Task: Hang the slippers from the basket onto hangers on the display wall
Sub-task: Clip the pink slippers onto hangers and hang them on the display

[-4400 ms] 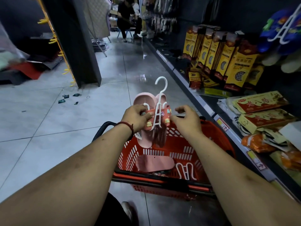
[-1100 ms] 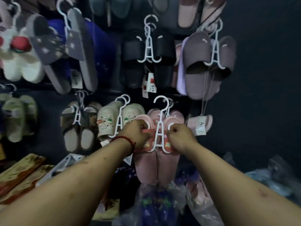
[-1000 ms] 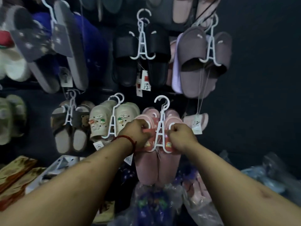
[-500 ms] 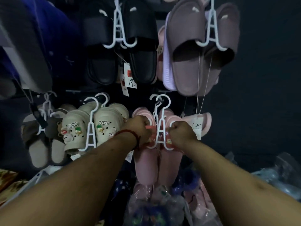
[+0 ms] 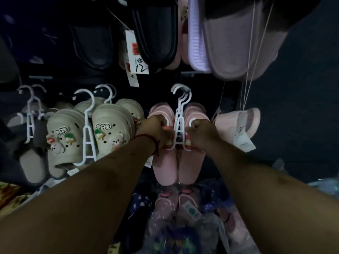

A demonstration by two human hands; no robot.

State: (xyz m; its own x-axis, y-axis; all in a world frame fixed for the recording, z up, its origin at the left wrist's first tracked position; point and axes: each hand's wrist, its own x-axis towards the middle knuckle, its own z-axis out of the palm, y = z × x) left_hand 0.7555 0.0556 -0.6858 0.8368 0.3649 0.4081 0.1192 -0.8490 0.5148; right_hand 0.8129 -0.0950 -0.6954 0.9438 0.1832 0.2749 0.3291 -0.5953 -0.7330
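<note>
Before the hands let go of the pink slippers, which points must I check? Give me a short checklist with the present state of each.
1. Hanger hook over the wall peg: the white hanger has its hook at the peg with other hooks; fully seated, cannot tell.
2. Both pink slippers on the hanger: ok, one each side, soles hanging down.
3. Grip: ok, left hand and right hand each hold a slipper strap.
4. Room beside: ok, the beige slippers hang on the left, apart from the pair.
5. Room below: cannot tell, the bagged slippers sit close under the heels.
</note>
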